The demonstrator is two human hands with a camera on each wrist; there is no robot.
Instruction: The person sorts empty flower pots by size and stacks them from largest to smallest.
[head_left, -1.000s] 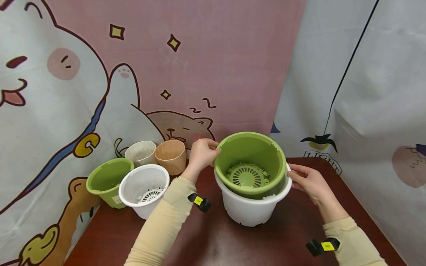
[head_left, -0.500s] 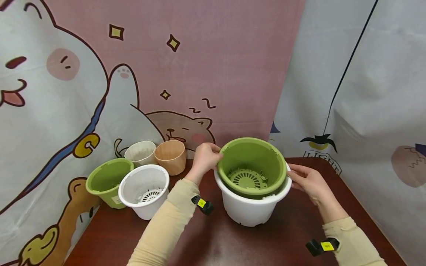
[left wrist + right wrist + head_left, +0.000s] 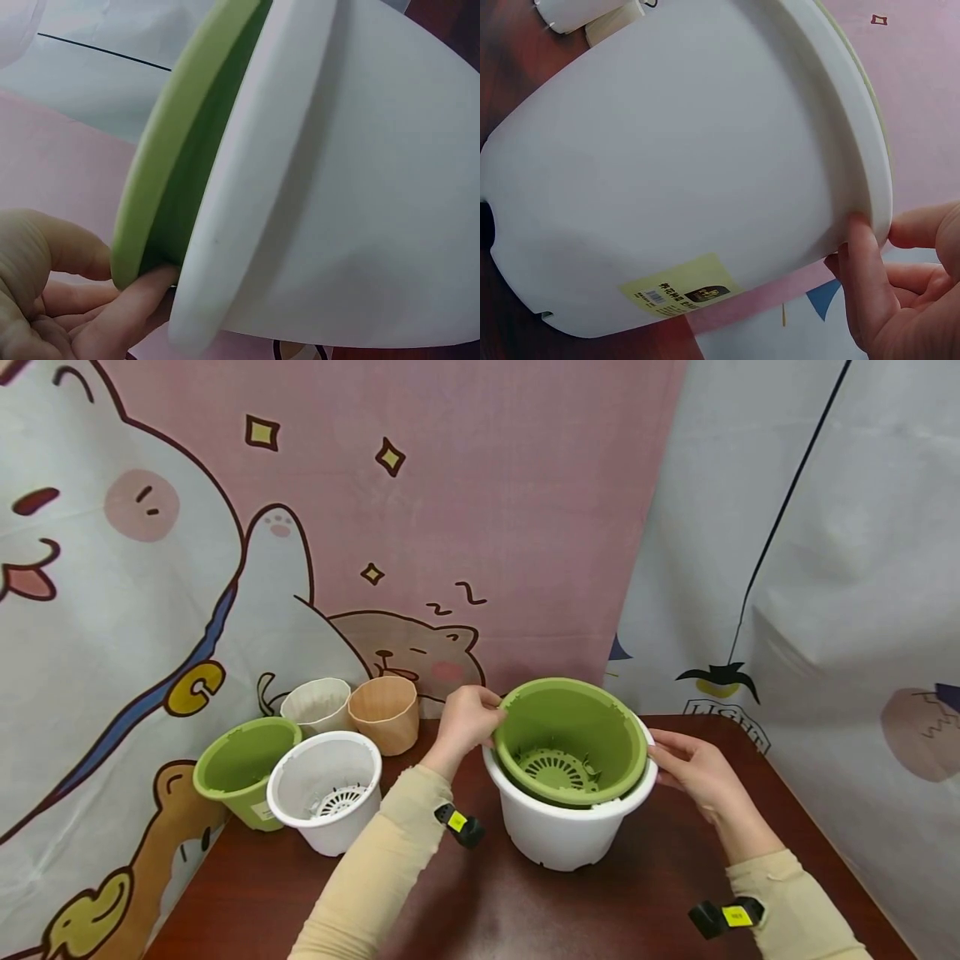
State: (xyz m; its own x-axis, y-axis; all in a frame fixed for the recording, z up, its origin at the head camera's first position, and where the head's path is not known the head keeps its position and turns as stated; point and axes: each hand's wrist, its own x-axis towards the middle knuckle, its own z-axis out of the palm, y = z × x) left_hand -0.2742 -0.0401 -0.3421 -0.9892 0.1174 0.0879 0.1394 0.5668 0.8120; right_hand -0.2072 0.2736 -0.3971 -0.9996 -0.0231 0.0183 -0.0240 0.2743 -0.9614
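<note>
A green flower pot [image 3: 570, 727] with a slotted bottom sits nested inside a larger white flower pot [image 3: 562, 839], its rim a little above the white one. My left hand [image 3: 468, 720] pinches the green pot's rim at its left side; in the left wrist view the thumb is outside the green rim [image 3: 142, 195] and the fingers are under it, beside the white rim. With thumb and fingers, my right hand [image 3: 701, 772] grips the white pot's rim at the right. A yellow label [image 3: 679, 289] shows on the white pot in the right wrist view.
On the left of the dark red table [image 3: 480, 910] stand a smaller white pot [image 3: 326, 789], another green pot [image 3: 243, 768], a cream pot [image 3: 318, 706] and an orange pot [image 3: 386, 714]. A printed cloth [image 3: 525, 510] hangs behind.
The green pot has sunk lower into the white pot, and my left hand has moved down and slightly right with it. My right hand and the white pot have stayed in place.
</note>
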